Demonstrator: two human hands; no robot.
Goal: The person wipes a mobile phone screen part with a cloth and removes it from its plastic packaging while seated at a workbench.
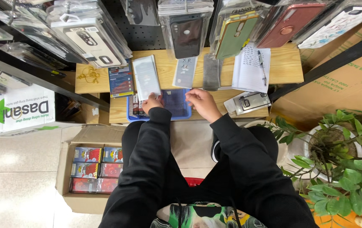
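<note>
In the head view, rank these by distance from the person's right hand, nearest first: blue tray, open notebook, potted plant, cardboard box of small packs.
From the right hand:
1. Blue tray, touching, just left of it.
2. Open notebook, on the wooden shelf, up and right.
3. Cardboard box of small packs, on the floor, lower left.
4. Potted plant, far right.

Beyond my fingers, an open notebook (250, 67) with a pen (261, 66) lies on the wooden shelf (284, 67). Above my fingers, phone cases in clear bags (185, 31) hang from a black board. Far left of my fingers, a small yellow chain (89, 75) rests. Below and left of them, a cardboard box (77, 200) holds colourful small packs (97, 169). Right of my fingers stands a green plant in a white pot (337, 143).
</note>
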